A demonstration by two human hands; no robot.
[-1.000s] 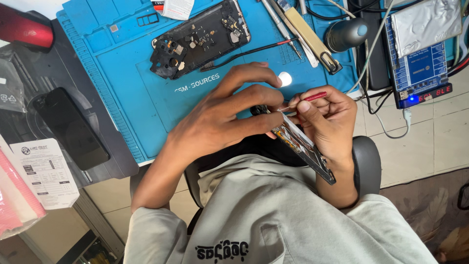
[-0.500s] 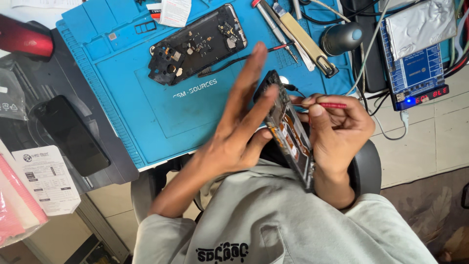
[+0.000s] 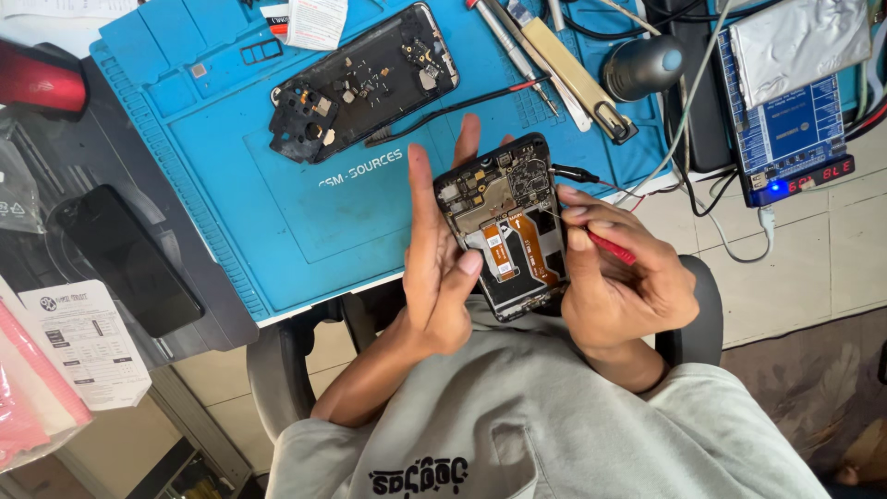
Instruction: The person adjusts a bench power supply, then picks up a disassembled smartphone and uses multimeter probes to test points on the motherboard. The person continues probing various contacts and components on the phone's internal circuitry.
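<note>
The opened phone (image 3: 504, 226) was held up over the near edge of the blue mat (image 3: 277, 185), its bare board and orange flex facing the camera, clear of the worktop (image 3: 795, 268). The left hand (image 3: 434, 249) propped it from the side with fingers mostly straight and only loosely spread, the thumb against the frame's lower left edge; that looked more like a prop than a firm clamp. The right hand (image 3: 619, 277) was pinched on a red probe (image 3: 610, 248), its tip on or just above the board near the right edge, though the exact contact point was too small to tell. A black clip lead (image 3: 573, 173) sat at the phone's upper right corner. The main risk seemed to be a slip: with so light a hold, pressure from the probe could have tilted the phone and let the tip skate across neighbouring parts, bridging them or scratching the flex. A tug on the clip lead might likewise have pulled the phone askew. If it had dropped, it would have landed on the mat edge or in the person's lap. The second phone shell (image 3: 365, 79) lay well apart on the mat, out of harm's way.
</note>
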